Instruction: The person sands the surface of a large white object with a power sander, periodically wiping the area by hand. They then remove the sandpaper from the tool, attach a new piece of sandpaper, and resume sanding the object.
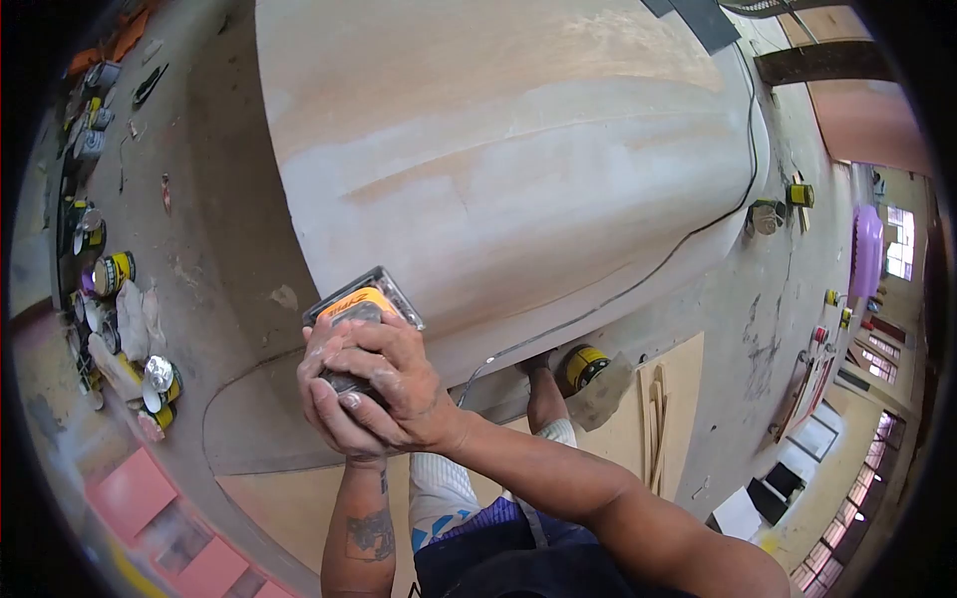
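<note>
Both my hands are wrapped round an electric sander [361, 301] with an orange and black body and a square dark base. My left hand [329, 399], whitened with dust, grips its left side and rear. Over the top lies my right hand [394, 377], its fingers overlapping the left ones. The sander's base is at the lower left edge of a large, curved, white and tan surface [498, 199], smooth with sanded-looking patches. A dark cord [618, 289] runs along this surface's right side and down toward my body.
Tan boards [673, 399] with thin wooden strips lie on the floor by my legs, near a yellow and black can [586, 367]. Cans and clutter [115, 269] line the left side. Pink panels [135, 490] are at lower left. A purple object [867, 249] stands far right.
</note>
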